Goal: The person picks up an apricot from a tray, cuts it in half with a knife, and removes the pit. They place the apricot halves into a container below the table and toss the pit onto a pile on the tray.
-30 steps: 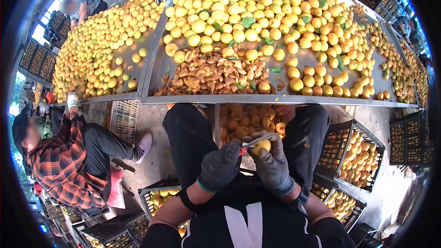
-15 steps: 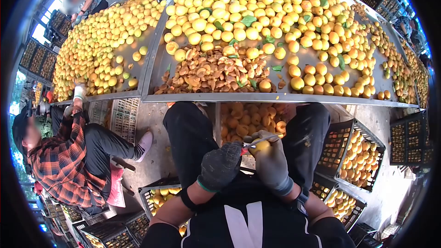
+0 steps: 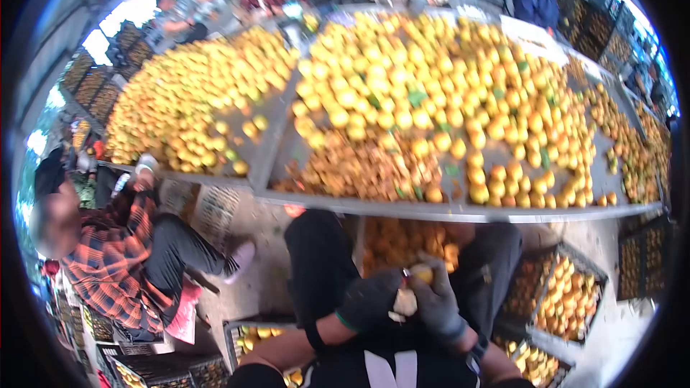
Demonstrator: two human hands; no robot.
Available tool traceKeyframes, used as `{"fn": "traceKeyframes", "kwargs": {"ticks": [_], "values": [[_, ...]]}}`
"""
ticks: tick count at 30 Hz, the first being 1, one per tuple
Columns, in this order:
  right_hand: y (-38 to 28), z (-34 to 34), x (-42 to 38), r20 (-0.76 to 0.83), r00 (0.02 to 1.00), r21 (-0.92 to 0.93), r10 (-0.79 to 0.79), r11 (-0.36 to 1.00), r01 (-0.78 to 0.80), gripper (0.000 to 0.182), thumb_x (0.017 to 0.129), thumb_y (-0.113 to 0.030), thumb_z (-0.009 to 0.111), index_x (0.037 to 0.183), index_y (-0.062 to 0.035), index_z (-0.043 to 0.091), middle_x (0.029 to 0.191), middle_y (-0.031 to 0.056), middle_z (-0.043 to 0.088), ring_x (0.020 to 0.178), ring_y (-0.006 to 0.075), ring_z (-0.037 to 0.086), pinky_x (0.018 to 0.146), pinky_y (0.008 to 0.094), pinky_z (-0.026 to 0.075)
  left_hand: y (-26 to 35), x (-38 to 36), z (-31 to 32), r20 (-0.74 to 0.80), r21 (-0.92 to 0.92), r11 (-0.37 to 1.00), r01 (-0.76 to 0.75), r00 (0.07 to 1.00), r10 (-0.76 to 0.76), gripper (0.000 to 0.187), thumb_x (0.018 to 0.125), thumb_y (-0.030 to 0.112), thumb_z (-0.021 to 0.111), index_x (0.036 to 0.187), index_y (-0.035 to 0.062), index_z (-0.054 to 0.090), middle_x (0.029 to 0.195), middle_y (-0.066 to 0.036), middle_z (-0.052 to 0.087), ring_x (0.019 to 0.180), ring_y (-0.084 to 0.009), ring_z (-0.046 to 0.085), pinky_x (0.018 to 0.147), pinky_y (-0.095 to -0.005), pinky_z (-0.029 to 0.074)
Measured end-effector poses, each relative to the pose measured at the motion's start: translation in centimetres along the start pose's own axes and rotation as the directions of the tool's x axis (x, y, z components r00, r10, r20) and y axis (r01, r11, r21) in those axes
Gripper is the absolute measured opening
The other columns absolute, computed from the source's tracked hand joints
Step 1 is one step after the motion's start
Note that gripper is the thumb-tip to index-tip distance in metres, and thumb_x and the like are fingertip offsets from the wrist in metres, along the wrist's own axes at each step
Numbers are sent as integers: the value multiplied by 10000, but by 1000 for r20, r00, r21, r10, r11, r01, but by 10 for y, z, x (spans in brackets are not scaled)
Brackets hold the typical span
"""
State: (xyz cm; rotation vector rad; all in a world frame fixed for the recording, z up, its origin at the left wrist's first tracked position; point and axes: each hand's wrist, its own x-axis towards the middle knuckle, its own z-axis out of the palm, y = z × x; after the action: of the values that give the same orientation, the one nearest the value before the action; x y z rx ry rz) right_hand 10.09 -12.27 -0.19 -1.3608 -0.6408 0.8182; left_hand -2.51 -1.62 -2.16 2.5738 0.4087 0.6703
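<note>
My left hand [image 3: 369, 300], in a dark glove, is closed around a small knife [image 3: 406, 273] with a red part at its handle. My right hand [image 3: 438, 305], in a grey glove, holds a yellow apricot [image 3: 422, 274] against the blade. Both hands are close together above my lap, and motion blurs them. Between them shows a pale patch that I cannot make out. Beyond them, under the table edge, lie orange fruit pieces [image 3: 402, 244] in a container between my knees.
A metal table [image 3: 280, 165] bears many apricots [image 3: 402, 93] and a heap of brownish scraps [image 3: 359, 169]. Crates of fruit [image 3: 568, 294] stand at right and lower left. A person in a plaid shirt [image 3: 115, 262] sits at left; several people are around the table's far side.
My head has tilted up, so the table sits lower and people behind it show. My hands remain together on the knife and apricot.
</note>
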Motion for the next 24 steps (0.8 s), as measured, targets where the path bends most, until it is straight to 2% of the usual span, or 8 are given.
{"fn": "traceKeyframes", "kwargs": {"ticks": [3,6,7,10,14,21,23,24], "values": [[9,-24,10,373,861,-446,-346,747,493,289,885,-39,603,1164,-40,528,1022,46,576,893,118,562,801,242,469,-10,-6,6,-3,85,996,-38,999,38,247,838,198,600,1034,47,600,826,-129,631,630,-295,618,528,-401,485],[15,-24,9,220,912,263,347,879,-398,431,796,-9,658,1185,-3,470,1027,165,585,928,272,604,810,332,501,-11,-9,9,150,-19,997,80,986,-76,329,848,240,621,1110,49,560,891,-145,637,700,-318,635,575,-402,507],[15,-22,10,225,913,263,340,881,-393,431,796,-9,658,1185,-3,470,1027,165,585,928,272,604,810,332,501,-8,-7,9,306,-155,955,252,932,-196,407,851,266,636,1176,46,529,964,-158,643,781,-339,655,633,-403,530],[18,-19,10,256,946,-479,-197,824,302,406,743,-128,745,1036,-34,481,991,185,551,896,374,569,786,412,471,1,-2,8,380,-381,802,460,869,-318,495,804,278,715,1177,50,483,960,-187,607,877,-345,618,722,-407,499],[11,-21,10,276,957,-463,-91,860,215,400,745,-107,738,1053,-42,491,995,174,544,911,363,561,796,415,467,-6,8,-1,538,-474,692,544,802,-261,588,769,293,758,1199,35,449,1041,-193,577,991,-328,592,813,-406,473],[-23,-23,30,249,940,-482,-231,812,328,397,754,-87,711,1110,-52,537,1033,140,551,949,324,556,836,376,461,-4,31,-5,92,-484,841,241,970,-225,535,763,223,765,1183,40,488,1069,-152,570,953,-254,570,848,-371,471],[-28,-35,33,125,989,-222,-73,970,100,409,844,-85,653,1221,-87,492,1112,84,562,1037,251,561,886,371,473,-2,47,-37,187,-651,636,415,899,-395,472,750,188,766,1134,52,527,1077,-138,574,963,-252,569,841,-368,470],[-30,-42,39,178,983,286,46,953,-96,417,857,-91,649,1239,-89,480,1128,80,560,1077,247,553,912,381,472,-4,55,-47,31,-573,756,315,931,-365,417,751,176,760,1089,56,546,1018,-128,592,916,-259,586,799,-364,481]]}}
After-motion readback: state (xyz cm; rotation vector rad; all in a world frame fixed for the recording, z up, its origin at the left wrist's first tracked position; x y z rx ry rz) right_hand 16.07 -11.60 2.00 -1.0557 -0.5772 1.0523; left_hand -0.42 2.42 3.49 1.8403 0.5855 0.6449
